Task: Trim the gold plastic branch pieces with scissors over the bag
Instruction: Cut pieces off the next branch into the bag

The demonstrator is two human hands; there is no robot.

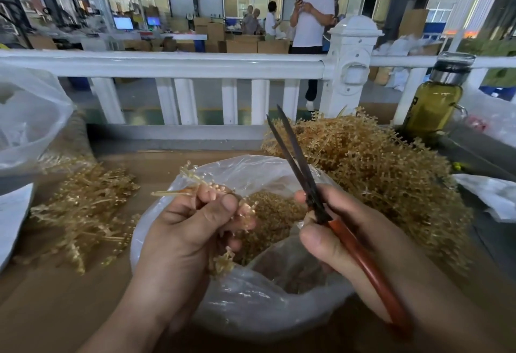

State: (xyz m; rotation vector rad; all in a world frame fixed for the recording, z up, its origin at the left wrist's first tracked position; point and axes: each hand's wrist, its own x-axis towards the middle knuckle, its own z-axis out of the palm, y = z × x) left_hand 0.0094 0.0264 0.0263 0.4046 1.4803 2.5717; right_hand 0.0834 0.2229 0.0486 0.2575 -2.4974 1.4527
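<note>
A knobbly gold plastic branch piece [195, 182] is pinched in the curled fingers of the left hand [192, 230], above a crinkled clear plastic bag [251, 305] (fine gold trimmings lie inside). Scissors [300, 163] with dark, narrow, slightly parted blades and smooth reddish handles are gripped by the right hand [349, 235], clear of the piece.

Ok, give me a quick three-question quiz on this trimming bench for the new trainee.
1. True or false: the blades of the scissors in the right hand are parted.
2. What does the left hand grip? A) a gold branch piece B) a bottle C) a phone
3. Fill in: the larger gold pile lies to the ___ of the bag.
Key: 1 true; 2 A; 3 right.
</note>
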